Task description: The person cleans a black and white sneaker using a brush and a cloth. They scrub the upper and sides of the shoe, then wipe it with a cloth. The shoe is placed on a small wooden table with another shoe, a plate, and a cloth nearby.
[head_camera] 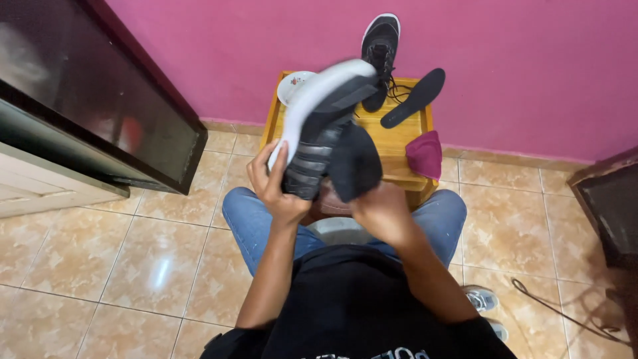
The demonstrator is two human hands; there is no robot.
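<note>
The left hand (pixel 274 185) grips the black, white-soled shoe (pixel 323 129) by its side above the lap, while the right hand (pixel 380 211) holds a dark insole (pixel 357 163) at the shoe's opening, in front of the wooden table (pixel 399 143).

Two black shoes show — one (pixel 325 126) held up over the lap in both hands, one (pixel 380 53) propped against the pink wall. Two dark insoles are in view as well, one (pixel 355 163) at the held shoe and one (pixel 413 98) lying on the single wooden stool (pixel 399 143), which also carries one white plate (pixel 292 85) and one maroon cloth (pixel 425 154). Two hands are counted — a left (pixel 276 183) and a right (pixel 379 209) — plus one cord (pixel 551 309) on the tiles.
</note>
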